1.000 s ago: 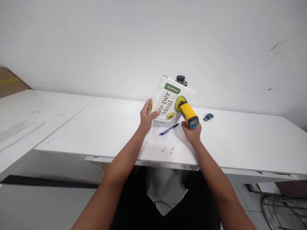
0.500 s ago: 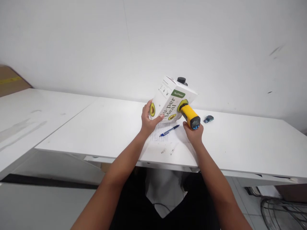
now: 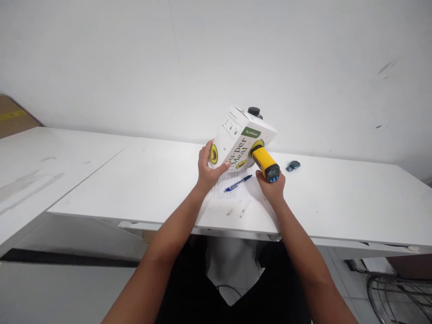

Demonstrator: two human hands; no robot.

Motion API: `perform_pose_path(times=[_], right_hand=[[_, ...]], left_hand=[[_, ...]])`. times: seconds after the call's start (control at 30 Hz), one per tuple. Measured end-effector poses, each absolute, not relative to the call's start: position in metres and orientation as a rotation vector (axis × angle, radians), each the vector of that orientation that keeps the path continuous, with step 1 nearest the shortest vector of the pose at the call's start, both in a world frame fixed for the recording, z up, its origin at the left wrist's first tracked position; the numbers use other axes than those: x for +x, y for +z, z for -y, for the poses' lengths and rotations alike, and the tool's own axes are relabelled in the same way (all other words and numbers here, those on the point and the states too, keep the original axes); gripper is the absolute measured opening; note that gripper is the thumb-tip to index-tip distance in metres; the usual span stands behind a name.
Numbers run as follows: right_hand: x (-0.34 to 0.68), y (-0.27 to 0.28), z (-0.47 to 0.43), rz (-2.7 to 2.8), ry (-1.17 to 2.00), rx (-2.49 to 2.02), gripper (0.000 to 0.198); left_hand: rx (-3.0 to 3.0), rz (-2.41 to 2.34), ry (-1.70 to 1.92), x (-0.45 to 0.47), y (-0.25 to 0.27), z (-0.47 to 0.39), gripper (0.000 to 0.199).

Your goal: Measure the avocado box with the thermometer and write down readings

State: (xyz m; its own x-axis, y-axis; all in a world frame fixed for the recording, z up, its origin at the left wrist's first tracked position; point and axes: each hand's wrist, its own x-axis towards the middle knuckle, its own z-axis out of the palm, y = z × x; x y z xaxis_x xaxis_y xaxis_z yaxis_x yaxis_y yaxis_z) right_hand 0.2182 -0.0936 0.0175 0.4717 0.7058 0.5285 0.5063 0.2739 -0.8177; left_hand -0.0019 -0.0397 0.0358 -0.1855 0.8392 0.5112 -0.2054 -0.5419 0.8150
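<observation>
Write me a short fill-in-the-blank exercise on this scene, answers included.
1. The left hand holds a box printed with pictures of ____.
2. The right hand grips a handheld device whose casing is mainly ____.
3. The pen lying just in front of the box is ____.
4. The cap showing behind the box is ____.

Missing words: avocados; yellow; blue; black.

The box (image 3: 241,139) is made of smooth card. Right of it, plastic is seen on the yellow tool (image 3: 265,160). In front of the box, a plastic pen (image 3: 238,183) is laid on paper (image 3: 220,188). Behind the box, a dull, smooth wall (image 3: 216,58) is seen.
</observation>
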Motion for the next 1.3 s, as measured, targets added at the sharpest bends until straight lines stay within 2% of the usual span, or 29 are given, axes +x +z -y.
perform_pose_path(times=[0.37, 0.93, 1.13, 1.23, 1.3], right_hand=[[0.215, 0.026, 0.100, 1.170, 0.388, -1.344, 0.035], [0.214, 0.024, 0.099, 1.122, 0.377, -1.330, 0.038], [0.214, 0.015, 0.092, 0.995, 0.357, -1.252, 0.047], [0.219, 0.010, 0.087, 0.970, 0.331, -1.240, 0.045], [0.222, 0.007, 0.084, 0.959, 0.306, -1.273, 0.043]], left_hand=[[1.364, -0.811, 1.828, -0.003, 0.035, 0.040, 0.083], [1.370, -0.827, 1.838, 0.000, 0.030, 0.043, 0.084], [1.355, -0.807, 2.024, 0.001, 0.026, 0.035, 0.094], [1.290, -0.870, 2.111, -0.002, 0.023, 0.021, 0.102], [1.223, -0.941, 2.140, -0.005, 0.021, 0.011, 0.100]])
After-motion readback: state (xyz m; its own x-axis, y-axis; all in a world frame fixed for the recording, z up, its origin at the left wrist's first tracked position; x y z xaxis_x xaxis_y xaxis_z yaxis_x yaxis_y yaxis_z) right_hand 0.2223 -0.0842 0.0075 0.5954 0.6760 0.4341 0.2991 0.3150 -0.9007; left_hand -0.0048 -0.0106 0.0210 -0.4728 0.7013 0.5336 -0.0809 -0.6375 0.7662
